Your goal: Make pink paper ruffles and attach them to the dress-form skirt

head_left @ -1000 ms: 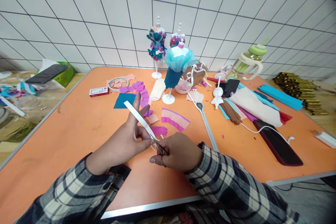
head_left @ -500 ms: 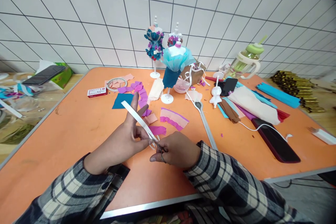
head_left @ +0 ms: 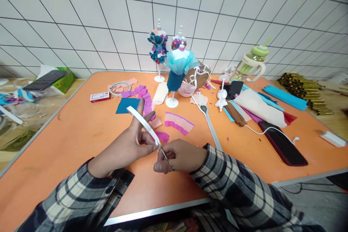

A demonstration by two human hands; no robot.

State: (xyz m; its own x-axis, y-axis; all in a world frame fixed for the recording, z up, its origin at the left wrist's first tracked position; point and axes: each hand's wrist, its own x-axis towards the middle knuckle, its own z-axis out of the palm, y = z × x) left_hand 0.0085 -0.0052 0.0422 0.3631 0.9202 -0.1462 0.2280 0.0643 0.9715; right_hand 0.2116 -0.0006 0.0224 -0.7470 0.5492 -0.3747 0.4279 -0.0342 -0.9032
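My left hand (head_left: 133,145) pinches a narrow white strip (head_left: 145,123) near its lower end; the strip bows up and leftward across the fingers. In my right hand (head_left: 181,155) is a small pair of metal scissors (head_left: 167,157), its blades reaching the strip's lower end by my left fingertips. Whether the blades are closed on the strip I cannot tell. Past the hands lie a pink and purple paper piece (head_left: 179,123), a magenta scrap (head_left: 162,137) and a blue paper square (head_left: 126,105). A small dress form in a teal paper dress (head_left: 175,76) stands behind them.
Two more decorated dress forms, one with blue ruffles (head_left: 158,47), stand by the tiled wall. Left are a tape roll (head_left: 120,94) and a red-white box (head_left: 99,96). Right are tweezers (head_left: 212,127), a white bare form (head_left: 221,99), crepe paper (head_left: 258,107), a phone (head_left: 282,144) and a bottle (head_left: 250,63).
The strip has gone from straight to slightly curved. The scissors have turned in my right hand, their handle end now lower and further right. The whole view has shifted slightly.
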